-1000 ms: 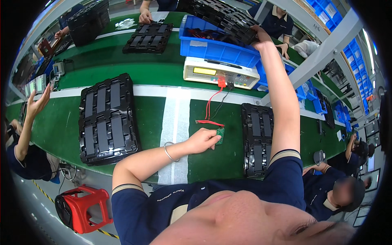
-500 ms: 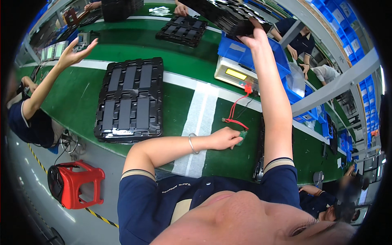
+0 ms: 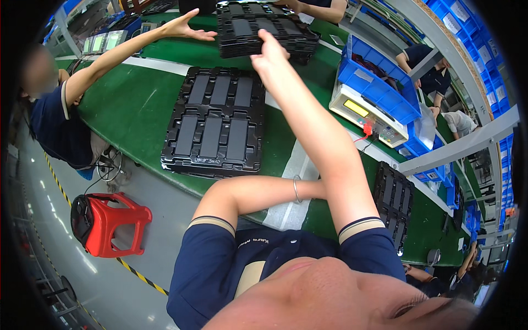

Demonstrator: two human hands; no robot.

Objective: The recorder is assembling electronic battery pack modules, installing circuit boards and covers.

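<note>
Apparently the step in hand is a one-armed handover of the tray stack (image 3: 242,27), which sits beyond the resting tray pile (image 3: 215,121) and slightly to that pile's right. The right hand (image 3: 270,55) is clamped on the stack's near edge, thumb on top; how its fingers lie underneath cannot be told. The left hand is hidden behind the right forearm (image 3: 319,132), to the right of the pile, so its state cannot be told either. A co-worker's open hand (image 3: 190,27) is stretched out beyond the pile, fingertips just beside the stack; contact is unclear. The next move seems to call for a firm, level hold until that other hand bears the load, since a one-sided grip could let it tip. The stack looks glossy black, with many thin layers at its edge and matte dark-grey rectangles across its moulded top.
</note>
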